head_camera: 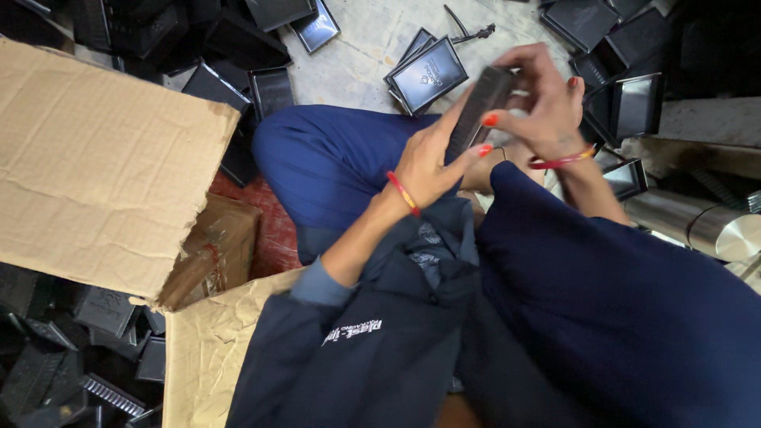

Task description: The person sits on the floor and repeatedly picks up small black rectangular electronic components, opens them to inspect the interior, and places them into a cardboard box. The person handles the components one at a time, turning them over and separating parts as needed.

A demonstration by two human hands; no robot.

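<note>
Both my hands hold one black plastic tray (478, 107) on edge above my lap. My left hand (432, 162), with a red thread band at the wrist, grips its lower side with the thumb against the face. My right hand (543, 99), also with a red wrist band, curls over the tray's upper end. My legs in dark blue trousers (333, 158) are crossed beneath, and a dark jacket (380, 333) covers my body.
A large open cardboard box with flaps (103, 166) stands at the left, holding several black trays (55, 349). More black trays (432, 75) lie scattered on the stone floor ahead and to the right (634, 103). A shiny metal cylinder (705, 222) lies at the right.
</note>
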